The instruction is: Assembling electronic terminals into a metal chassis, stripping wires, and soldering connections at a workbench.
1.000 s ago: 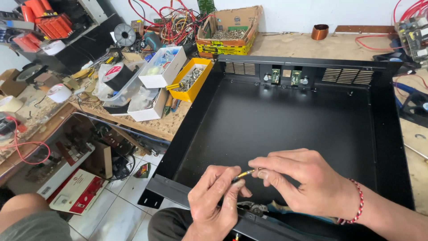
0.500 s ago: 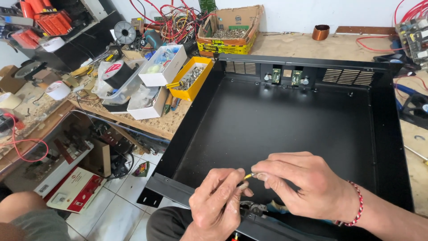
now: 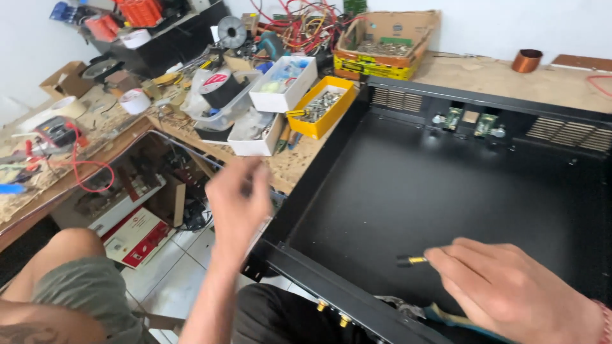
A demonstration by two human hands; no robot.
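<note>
A small plug (image 3: 411,260) with a black sleeve and a yellow metal tip is pinched in the right hand (image 3: 510,290), low over the floor of an open black metal chassis (image 3: 408,185) on the counter (image 3: 484,73). The grip is closed on the plug's rear end between thumb and fingertips (image 3: 440,258); the black sleeve points left, clear of the hand. Whatever trails from the plug behind the fingers is hidden, and the wrist runs off the lower right edge.

The left hand (image 3: 239,197) is raised outside the chassis, above its near-left corner and the tiled floor (image 3: 185,255), touching nothing. It is blurred by motion, so how far its fingers are spread cannot be told, though no object shows in it.

Just beside the right hand, a tool with a blue handle (image 3: 446,316) lies along the chassis's front rail, partly covered by the hand. Two gold connectors (image 3: 331,312) stud that rail. Beyond the chassis's left wall sit a yellow tray of screws (image 3: 322,105) and white parts boxes (image 3: 284,83) amid clutter too tangled to sort. A knee (image 3: 76,267) fills the lower left.
</note>
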